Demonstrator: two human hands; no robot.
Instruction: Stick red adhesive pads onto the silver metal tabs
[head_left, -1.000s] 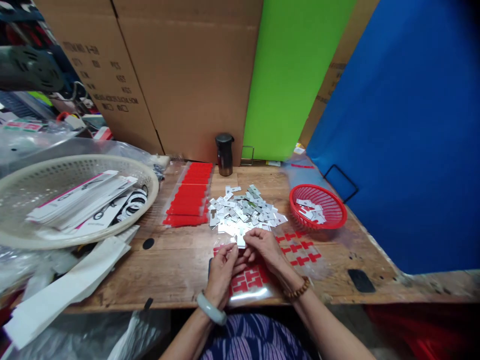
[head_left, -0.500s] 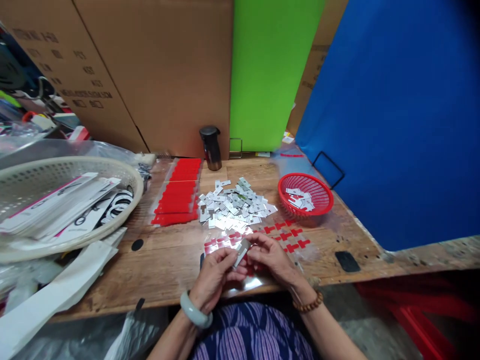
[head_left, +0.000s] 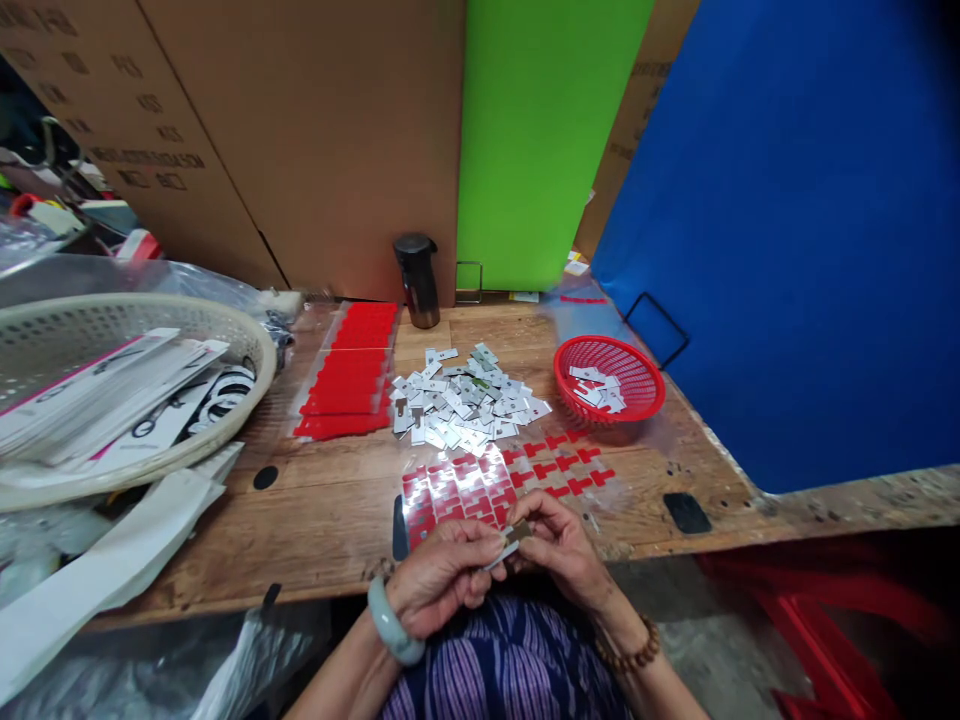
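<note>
Wood tbl [head_left: 330, 535], hands [head_left: 448, 570] tog., pinching pc [head_left: 518, 536]

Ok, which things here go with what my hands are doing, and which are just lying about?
Seemingly in use: held piece; pile of similar pieces; sheet with red shapes; red stack; red basket.
Probably lying about: dark flask; cream basket; white paper.

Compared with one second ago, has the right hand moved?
Yes. The right hand, pinching a silvery plate, has drawn back toward the person, leaving a wider gap to the heap of silvery plates.
</note>
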